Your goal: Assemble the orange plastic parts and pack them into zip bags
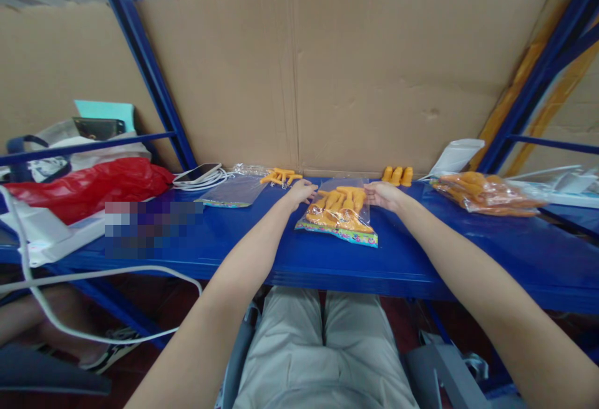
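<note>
grip of left hand (301,193) and right hand (384,195) is half-curled against clear bag (337,234), pinch unclear.

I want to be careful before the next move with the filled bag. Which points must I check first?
1. Left hand at the left side of the filled bag: ok.
2. Right hand at its right side: ok.
3. Firm grip by both hands: cannot tell.
4. Bag on the blue shelf, printed strip toward you: ok.
5. Bag sealed: cannot tell.
6. No loose pieces beside the left hand: not ok, orange pieces lie there.
</note>
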`<control>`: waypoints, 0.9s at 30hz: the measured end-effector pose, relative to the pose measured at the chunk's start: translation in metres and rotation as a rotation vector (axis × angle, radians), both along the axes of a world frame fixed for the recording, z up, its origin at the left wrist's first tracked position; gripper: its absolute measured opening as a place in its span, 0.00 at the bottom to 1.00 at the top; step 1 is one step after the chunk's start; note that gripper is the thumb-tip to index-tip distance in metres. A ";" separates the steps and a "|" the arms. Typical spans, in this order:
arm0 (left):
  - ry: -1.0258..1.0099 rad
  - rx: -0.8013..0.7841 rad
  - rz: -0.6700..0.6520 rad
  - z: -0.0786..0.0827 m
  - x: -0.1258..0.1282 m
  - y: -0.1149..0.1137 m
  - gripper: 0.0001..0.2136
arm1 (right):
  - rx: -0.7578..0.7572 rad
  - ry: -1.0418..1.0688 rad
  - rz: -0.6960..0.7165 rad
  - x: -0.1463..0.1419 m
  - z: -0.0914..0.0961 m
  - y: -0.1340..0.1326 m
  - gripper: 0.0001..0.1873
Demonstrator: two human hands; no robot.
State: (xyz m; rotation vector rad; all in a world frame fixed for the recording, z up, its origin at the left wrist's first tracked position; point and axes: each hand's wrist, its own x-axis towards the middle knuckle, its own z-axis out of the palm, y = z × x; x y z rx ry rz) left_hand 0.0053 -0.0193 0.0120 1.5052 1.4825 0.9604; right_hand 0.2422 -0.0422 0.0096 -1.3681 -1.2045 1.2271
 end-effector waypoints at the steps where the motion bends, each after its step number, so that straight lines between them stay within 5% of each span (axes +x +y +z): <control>1: -0.024 -0.012 -0.002 0.000 0.000 0.000 0.06 | 0.001 0.043 -0.015 -0.003 0.000 -0.001 0.11; 15: -0.378 -0.149 0.023 0.000 -0.006 0.009 0.11 | 0.028 0.235 0.001 -0.020 0.003 -0.013 0.16; 27: -0.342 -0.113 -0.103 -0.006 -0.014 0.014 0.10 | 0.041 0.156 -0.014 -0.014 -0.007 -0.004 0.11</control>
